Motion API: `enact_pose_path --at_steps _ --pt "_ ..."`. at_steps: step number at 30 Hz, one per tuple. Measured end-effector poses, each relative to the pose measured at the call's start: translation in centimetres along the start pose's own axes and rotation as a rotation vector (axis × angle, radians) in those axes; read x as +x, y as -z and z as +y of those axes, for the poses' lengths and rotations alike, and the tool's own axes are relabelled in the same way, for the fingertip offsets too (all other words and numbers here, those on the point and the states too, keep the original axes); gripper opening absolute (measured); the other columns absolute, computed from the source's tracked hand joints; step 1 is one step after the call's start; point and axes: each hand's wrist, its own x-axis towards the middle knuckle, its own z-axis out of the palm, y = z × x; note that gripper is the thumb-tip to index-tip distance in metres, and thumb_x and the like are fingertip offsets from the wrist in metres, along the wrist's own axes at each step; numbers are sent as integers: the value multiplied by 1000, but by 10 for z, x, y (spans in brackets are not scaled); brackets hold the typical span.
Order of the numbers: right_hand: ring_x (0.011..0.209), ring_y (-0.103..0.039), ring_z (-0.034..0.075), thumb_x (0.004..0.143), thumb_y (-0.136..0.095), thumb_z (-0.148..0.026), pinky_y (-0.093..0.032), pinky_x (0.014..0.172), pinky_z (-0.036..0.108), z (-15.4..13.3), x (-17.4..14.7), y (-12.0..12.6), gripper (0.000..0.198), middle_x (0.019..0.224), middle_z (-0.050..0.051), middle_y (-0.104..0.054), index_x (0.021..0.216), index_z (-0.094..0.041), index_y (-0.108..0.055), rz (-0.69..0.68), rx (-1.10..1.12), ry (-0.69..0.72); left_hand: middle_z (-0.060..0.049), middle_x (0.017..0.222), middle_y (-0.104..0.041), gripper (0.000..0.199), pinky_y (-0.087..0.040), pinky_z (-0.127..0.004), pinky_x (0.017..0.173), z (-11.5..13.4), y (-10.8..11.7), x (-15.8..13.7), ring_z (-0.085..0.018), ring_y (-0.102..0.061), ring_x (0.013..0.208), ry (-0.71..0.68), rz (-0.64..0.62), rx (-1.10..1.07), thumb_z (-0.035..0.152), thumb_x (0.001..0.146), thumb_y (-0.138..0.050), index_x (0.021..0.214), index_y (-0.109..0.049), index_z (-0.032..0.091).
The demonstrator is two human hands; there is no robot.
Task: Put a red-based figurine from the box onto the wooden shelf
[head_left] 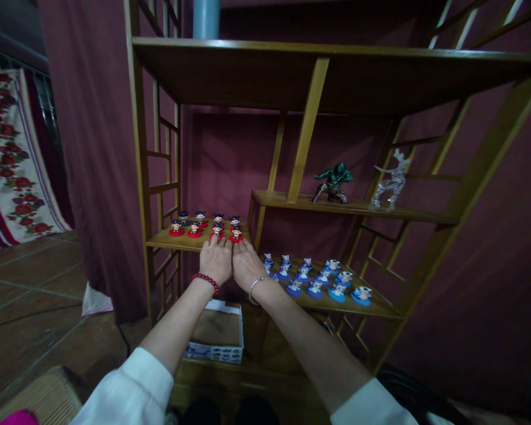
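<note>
Two rows of small cartoon figurines in black hats stand on the upper left shelf [161,238], most on red bases. My left hand [216,260], with a red bead bracelet, reaches to the shelf's front edge. Its fingers close on the base of a front-row figurine [217,229]. Right beside it, my right hand [248,265], wearing a silver bangle, has its fingers at the base of the front figurine at the right end [237,232]. Both figurines stand upright. The backs of my hands hide the thumbs and part of the bases.
Several blue and purple figurines [316,288] stand in rows on the lower right shelf. Above them are a dark green crouching statue [335,183] and a clear glass deer [393,182]. An open cardboard box [216,353] sits below my hands. A maroon curtain [92,159] hangs at the left.
</note>
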Motion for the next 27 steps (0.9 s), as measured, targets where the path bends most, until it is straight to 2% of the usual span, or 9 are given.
enact_pose_path --at_steps 10,21,27 --pt "128 -32 24 81 -34 -6 -27 103 38 -1 -1 5 50 131 26 -44 130 6 -38 -50 -7 -4 -17 110 -61 31 -36 -39 81 3 1 3 -28 -44 108 57 -25 41 13 85 -32 103 -58 9" --pt "127 -34 25 80 -35 -6 -25 104 39 -3 0 0 50 128 26 -47 127 7 -41 9 -4 -25 -13 112 -60 32 -36 -38 80 -2 -7 -7 -26 -44 105 10 93 4 18 83 -38 110 -54 12" --pt "127 -34 24 80 -33 -6 -24 105 41 -3 2 -1 51 128 25 -47 129 6 -39 6 25 -28 -10 111 -62 34 -36 -38 79 -5 -5 -5 -26 -43 105 -36 79 -16 17 83 -38 114 -52 13"
